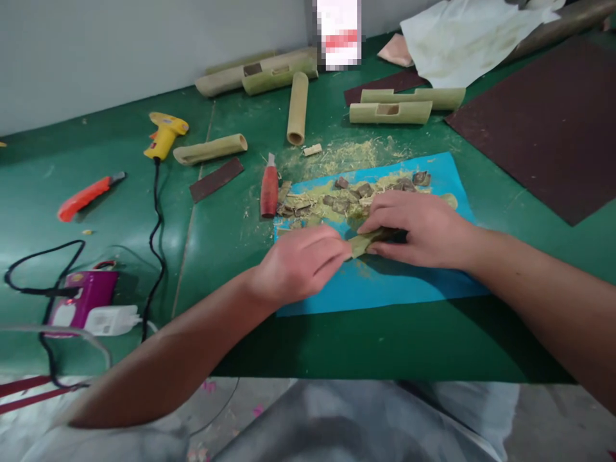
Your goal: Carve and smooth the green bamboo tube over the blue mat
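A short, pale green bamboo piece (360, 244) lies between my hands, low over a blue sheet (332, 292). My left hand (308, 262) is closed on its left end, fingers curled. From the right, my right hand (414, 228) grips the piece between thumb and fingers; a dark part under its palm is too shadowed to make out. Just beyond the hands, bamboo scraps and shavings (339, 204) cover the sheet's upper half. A red-handled blade tool (270, 189) rests by the sheet's left edge.
On the green table (240, 237) are a yellow glue gun (165, 136), an orange cutter (86, 197), a purple power strip (89, 295) and cords at left. Bamboo tubes (297, 109) and notched bamboo pieces (391, 112) lie at the back. Dark brown sheet (543, 128) covers the right.
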A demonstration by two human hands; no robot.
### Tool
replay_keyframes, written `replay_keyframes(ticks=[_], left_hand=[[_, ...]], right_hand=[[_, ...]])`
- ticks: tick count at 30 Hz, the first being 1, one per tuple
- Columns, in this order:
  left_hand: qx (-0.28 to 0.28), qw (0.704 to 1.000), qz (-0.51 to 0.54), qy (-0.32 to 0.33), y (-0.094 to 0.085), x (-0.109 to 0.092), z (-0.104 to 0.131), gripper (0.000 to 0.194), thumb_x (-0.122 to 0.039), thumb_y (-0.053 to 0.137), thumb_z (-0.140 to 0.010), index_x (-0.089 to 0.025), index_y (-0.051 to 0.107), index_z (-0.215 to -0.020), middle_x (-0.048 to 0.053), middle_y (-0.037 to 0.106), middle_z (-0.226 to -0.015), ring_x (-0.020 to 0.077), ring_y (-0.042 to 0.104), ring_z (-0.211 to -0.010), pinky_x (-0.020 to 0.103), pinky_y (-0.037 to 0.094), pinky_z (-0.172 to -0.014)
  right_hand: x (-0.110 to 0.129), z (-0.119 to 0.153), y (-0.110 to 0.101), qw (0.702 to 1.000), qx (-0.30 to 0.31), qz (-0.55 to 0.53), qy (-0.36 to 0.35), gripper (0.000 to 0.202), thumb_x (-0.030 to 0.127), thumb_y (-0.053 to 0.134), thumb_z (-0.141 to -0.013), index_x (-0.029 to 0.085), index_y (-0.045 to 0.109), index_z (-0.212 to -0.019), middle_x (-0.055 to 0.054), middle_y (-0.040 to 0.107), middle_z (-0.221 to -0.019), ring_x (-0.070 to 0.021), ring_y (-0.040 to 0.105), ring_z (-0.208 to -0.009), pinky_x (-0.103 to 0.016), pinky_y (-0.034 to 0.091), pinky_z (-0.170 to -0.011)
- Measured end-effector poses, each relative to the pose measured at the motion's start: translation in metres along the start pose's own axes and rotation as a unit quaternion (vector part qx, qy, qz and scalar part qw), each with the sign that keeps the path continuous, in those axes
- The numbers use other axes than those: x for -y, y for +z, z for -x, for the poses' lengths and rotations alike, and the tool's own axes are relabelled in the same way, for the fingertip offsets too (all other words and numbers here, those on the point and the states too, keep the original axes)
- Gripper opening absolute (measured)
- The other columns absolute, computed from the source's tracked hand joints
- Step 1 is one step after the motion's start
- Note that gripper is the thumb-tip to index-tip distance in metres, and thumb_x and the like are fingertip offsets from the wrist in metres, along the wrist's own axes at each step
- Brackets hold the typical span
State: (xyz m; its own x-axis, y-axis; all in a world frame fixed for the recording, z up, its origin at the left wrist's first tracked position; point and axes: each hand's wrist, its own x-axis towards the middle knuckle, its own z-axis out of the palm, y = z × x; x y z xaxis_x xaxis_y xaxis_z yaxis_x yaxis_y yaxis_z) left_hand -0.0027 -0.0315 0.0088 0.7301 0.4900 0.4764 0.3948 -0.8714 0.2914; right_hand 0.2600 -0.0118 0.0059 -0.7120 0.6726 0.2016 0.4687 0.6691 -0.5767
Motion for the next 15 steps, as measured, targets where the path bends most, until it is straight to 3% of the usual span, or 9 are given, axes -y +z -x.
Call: replay_keyframes(ticks=[15], left_hand=[[0.003,1.000,0.016,-0.003,0.0008,0.0007,0.0004,0.020,-0.020,0.057,-0.106,-0.017,0.073,-0.096,0.005,0.077,-0.090,0.0149,0.072,-0.081,0.025,0.057,-0.074]], right_hand=[[0.0023,-0.0006,-0.0030,1.000,0.012,0.006,0.015,0.016,0.034,0.062,-0.094,0.023,0.074,-0.098,-0.008,0.069,-0.098,-0.0255,0.064,-0.096,-0.037,0.045,-0.078]])
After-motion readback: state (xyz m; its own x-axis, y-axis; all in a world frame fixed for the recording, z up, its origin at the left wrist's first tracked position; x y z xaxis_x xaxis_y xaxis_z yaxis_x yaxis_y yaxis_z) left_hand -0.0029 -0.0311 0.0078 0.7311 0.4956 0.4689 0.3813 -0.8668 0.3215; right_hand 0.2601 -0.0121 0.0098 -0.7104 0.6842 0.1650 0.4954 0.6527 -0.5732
